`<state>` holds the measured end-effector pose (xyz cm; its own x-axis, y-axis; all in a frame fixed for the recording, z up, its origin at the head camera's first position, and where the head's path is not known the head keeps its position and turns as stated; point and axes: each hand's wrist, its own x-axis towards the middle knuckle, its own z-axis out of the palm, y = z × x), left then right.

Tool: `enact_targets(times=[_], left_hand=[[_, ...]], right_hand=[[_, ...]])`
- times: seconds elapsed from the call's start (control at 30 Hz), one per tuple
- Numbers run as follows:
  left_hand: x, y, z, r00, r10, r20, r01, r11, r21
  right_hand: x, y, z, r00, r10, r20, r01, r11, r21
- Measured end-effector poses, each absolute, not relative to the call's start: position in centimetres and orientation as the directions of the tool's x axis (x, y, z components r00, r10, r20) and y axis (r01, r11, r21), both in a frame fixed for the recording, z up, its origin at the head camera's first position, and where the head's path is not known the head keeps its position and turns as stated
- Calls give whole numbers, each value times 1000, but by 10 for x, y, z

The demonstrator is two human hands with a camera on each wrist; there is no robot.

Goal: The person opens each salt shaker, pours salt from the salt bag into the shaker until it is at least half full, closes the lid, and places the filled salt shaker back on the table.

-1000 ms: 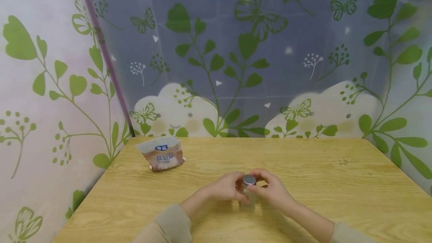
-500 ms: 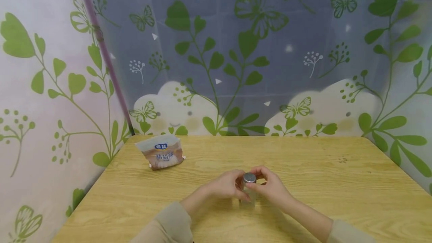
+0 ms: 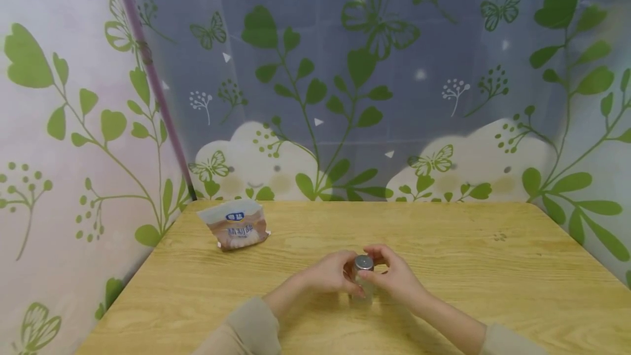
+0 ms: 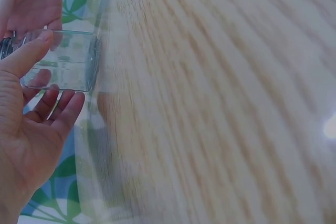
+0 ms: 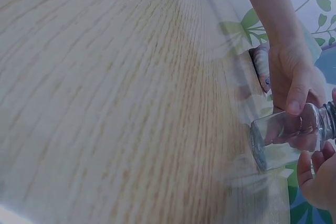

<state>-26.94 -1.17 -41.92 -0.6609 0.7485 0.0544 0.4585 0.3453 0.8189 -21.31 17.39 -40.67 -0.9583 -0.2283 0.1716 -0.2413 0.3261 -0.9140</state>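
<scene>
A small clear glass jar (image 3: 362, 296) with a silver metal cap (image 3: 363, 262) stands upright between the two hands in the head view. My left hand (image 3: 326, 274) grips the glass body, thumb on the near side and fingers around the far side. At the top, my right hand (image 3: 400, 279) holds the cap between thumb and fingers. The left wrist view shows the jar's glass (image 4: 73, 61) as see-through, its base close to the tabletop. In the right wrist view, the left thumb lies along the glass near the neck, and the right fingers curl beside the cap end.
A brown and white salt bag (image 3: 241, 226) stands on the wooden table (image 3: 443, 234), left of and behind the hands. Printed curtains (image 3: 315, 70) with leaves and butterflies hang behind the table's back edge and along its left side.
Both hands stay around the jar and its cap with barely any shift. The head view tilts slightly and returns; the salt bag stays in place.
</scene>
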Motion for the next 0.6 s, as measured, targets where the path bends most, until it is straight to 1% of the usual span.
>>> enact_targets(times=[0.2,0.6], left_hand=[[-270,-11,-420,-657,752,59,450,328,831],[-269,-12,-419,-658,752,42,428,328,842]], right_hand=[[-214,172,-407,-961,-214,173,-240,344,-908],[-212,177,-407,-937,-267,224,-306,319,-897]])
